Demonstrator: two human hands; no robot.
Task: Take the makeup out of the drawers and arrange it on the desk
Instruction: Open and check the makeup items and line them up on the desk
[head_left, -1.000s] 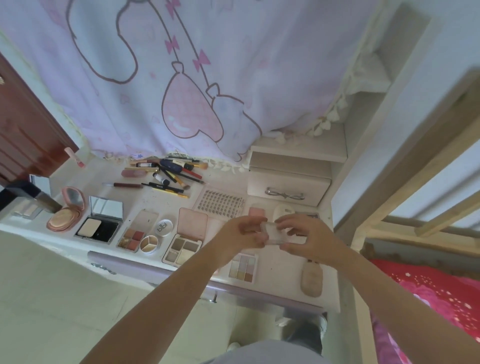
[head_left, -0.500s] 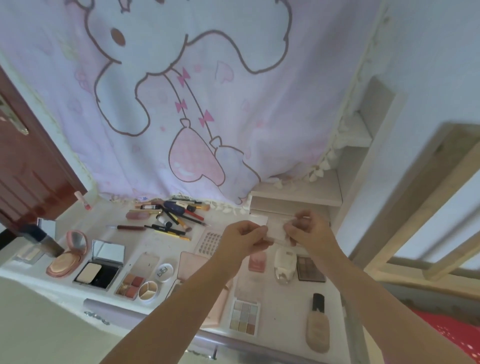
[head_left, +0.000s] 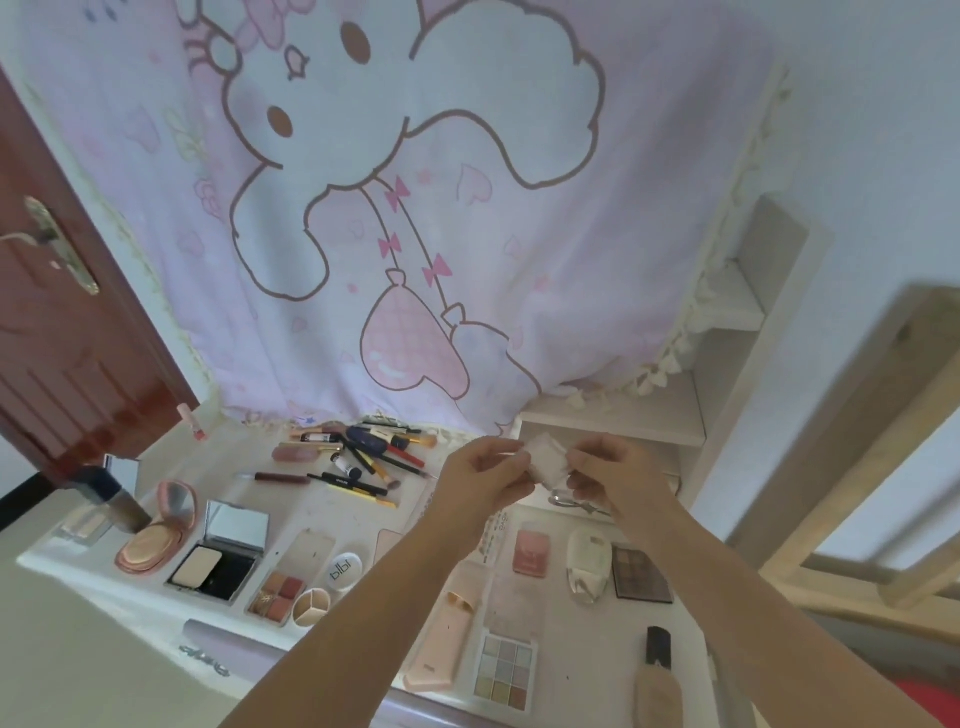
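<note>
Head view: the left hand (head_left: 480, 475) and the right hand (head_left: 610, 475) are raised above the white counter (head_left: 441, 525), each pinching one side of a small, pale, translucent square case (head_left: 545, 462) held between them in the air. Below them on the counter lie a pile of brushes and pencils (head_left: 363, 460), a round pink compact with an open mirror lid (head_left: 156, 535), a black square powder compact with its mirror up (head_left: 218, 556), a nine-pan pastel eyeshadow palette (head_left: 504, 673), a dark brown eyeshadow palette (head_left: 640, 571) and a small pink blush case (head_left: 531, 552).
</note>
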